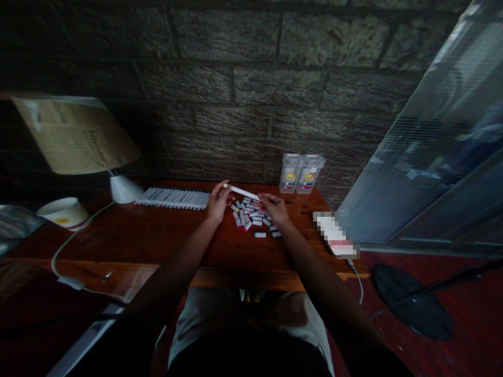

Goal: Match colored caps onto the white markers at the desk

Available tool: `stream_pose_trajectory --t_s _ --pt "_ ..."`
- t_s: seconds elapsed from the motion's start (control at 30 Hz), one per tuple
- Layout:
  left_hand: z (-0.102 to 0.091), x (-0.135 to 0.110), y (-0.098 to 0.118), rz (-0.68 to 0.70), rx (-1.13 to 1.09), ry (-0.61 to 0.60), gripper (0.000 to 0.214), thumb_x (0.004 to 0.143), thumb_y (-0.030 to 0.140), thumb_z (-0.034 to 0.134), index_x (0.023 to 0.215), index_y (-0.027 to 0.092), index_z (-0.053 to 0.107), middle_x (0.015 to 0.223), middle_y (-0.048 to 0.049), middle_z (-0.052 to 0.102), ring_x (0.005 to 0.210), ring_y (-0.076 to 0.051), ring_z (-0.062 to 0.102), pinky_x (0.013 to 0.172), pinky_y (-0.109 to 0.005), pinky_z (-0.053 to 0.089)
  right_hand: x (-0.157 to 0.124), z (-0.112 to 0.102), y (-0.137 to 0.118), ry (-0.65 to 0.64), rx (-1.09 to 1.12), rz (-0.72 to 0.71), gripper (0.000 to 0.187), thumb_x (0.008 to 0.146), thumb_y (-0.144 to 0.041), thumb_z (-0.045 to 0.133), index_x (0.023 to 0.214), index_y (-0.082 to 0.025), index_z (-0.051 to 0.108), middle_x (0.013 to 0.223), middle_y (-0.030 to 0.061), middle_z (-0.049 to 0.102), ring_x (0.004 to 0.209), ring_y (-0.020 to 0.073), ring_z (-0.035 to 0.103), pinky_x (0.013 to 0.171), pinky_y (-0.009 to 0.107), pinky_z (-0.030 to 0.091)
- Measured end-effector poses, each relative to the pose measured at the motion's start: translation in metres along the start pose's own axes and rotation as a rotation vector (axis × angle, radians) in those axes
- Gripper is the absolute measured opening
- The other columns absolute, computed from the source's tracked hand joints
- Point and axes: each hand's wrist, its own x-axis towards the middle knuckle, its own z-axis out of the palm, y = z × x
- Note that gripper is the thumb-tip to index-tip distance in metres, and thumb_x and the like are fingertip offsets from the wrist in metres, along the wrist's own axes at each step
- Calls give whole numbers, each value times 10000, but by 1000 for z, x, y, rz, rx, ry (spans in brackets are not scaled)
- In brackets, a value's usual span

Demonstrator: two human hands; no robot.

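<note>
A white marker (242,191) is held level between my two hands, above a pile of loose caps. My left hand (218,201) pinches its left end, where a yellowish tip shows. The fingers of my right hand (274,206) are closed on its right end. Below lie several white marker caps (257,219) with coloured ends, pink, teal and yellow among them. One teal-ended cap (260,235) rests apart, nearer the table's front. Left of my left hand, a row of white markers (173,198) lies side by side on the wooden table (157,235).
Two clear plastic cases (302,174) stand against the brick wall at the back right. A pixelated white device (336,235) with a cable lies at the right edge. On the left are a lamp (121,188), its cord and a white bowl (63,212).
</note>
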Motion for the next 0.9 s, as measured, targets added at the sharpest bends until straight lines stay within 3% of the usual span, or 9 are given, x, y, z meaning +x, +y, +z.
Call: stream_pose_trajectory --t_s 0.3,0.53,0.9 --pt "-1 0 7 -132 -53 -40 480 784 460 753 1217 272 667 905 -33 698 578 -79 585 517 -196 381 -3 0 -2 -42 -224 -65 488 722 -675 680 757 -190 642 770 30 748 516 131 643 400 216 395" --pt "-1 -1 8 -175 -117 -88 481 787 460 753 1223 276 667 964 -50 732 595 -85 562 572 -215 420 -3 -1 0 -59 -290 -81 515 766 -704 614 772 -189 635 808 47 760 495 122 623 388 217 360" --pt "-3 1 11 -229 -138 -121 472 818 477 708 1246 286 652 1010 -71 742 593 -93 555 586 -233 433 -3 -3 0 -83 -301 -131 548 748 -734 620 734 -190 685 663 22 720 406 86 480 385 227 300"
